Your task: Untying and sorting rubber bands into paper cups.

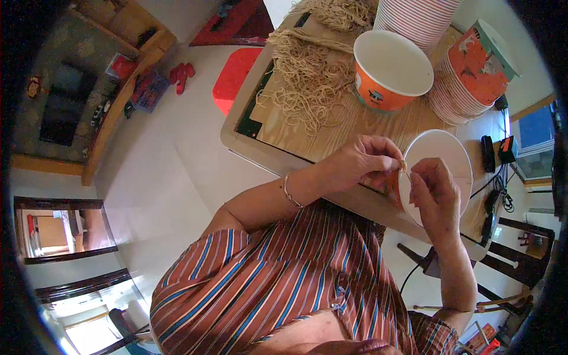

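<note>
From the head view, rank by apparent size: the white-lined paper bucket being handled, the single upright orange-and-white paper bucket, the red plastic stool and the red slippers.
Largest to smallest:
1. Handled bucket and upright bucket: too alike to rank.
2. Red plastic stool, partly hidden.
3. Red slippers.

The right hand (436,192) covered part of the mouth and rim of the nearest paper tub (449,154); the left hand (374,163) hid part of its outer wall. A tan strand (403,166) at the left fingertips was too small for its ends to be traced. The upper edge cut off the tall tub stack (417,22) and the farther cord heap (340,13). The table (236,127) hid part of the red stool (235,77).
</note>
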Motion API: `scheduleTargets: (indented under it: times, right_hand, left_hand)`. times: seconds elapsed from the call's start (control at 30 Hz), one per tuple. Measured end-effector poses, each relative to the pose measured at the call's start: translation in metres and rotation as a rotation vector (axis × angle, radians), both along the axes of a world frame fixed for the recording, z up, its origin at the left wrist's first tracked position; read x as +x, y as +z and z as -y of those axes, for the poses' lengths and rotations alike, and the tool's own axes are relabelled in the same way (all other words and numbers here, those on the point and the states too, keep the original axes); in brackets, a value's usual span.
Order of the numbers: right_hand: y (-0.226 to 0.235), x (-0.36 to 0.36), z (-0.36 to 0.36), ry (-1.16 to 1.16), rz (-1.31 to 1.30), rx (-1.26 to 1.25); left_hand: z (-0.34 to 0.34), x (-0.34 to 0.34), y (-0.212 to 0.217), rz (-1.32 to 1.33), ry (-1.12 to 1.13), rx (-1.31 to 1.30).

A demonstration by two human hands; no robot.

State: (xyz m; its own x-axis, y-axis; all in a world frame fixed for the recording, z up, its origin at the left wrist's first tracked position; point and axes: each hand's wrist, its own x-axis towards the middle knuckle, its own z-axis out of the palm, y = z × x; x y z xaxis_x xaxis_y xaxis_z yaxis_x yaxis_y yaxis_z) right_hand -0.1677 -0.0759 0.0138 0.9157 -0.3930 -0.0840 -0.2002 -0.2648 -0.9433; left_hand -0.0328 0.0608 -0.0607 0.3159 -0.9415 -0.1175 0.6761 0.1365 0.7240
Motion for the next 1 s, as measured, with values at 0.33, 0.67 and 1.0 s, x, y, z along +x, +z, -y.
scheduleTargets:
  times: [0.33,0.67,1.0]
  right_hand:
    - [-0.004,0.0,-0.002,-0.016,-0.019,-0.15]
    - [-0.003,-0.001,-0.004,0.035,0.06,-0.489]
    - [0.002,0.007,0.007,0.075,-0.091,-0.176]
  left_hand:
    - [0.0,0.002,0.01,0.246,-0.012,0.024]
    - [0.005,0.005,0.016,0.817,0.099,-0.025]
    - [0.005,0.012,0.026,0.827,-0.051,0.04]
